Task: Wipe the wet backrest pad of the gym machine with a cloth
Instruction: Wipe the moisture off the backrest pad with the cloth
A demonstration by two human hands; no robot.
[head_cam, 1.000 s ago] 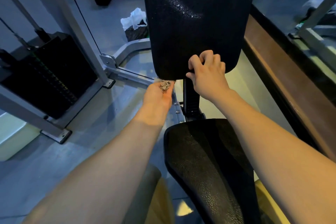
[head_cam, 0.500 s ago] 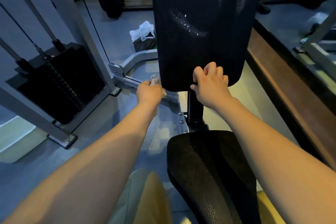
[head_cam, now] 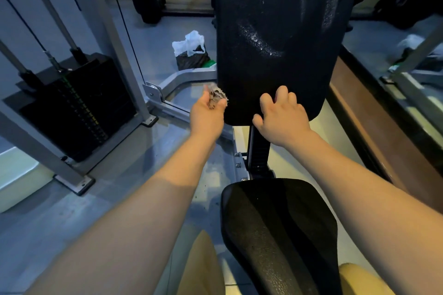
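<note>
The left grip (head_cam: pixel 208 115) is clamped on a crumpled cloth (head_cam: pixel 217 97) just beside the lower left edge of the backrest pad (head_cam: pixel 275 19). The right grip (head_cam: pixel 282 117) curls over its bottom edge. The cloth should open flat and sweep up through the droplets (head_cam: pixel 256 39) above.

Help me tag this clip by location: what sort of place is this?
Most likely a gym: a weight stack stands at the left, and a black backrest pad rises above a padded seat, as on an exercise station.
</note>
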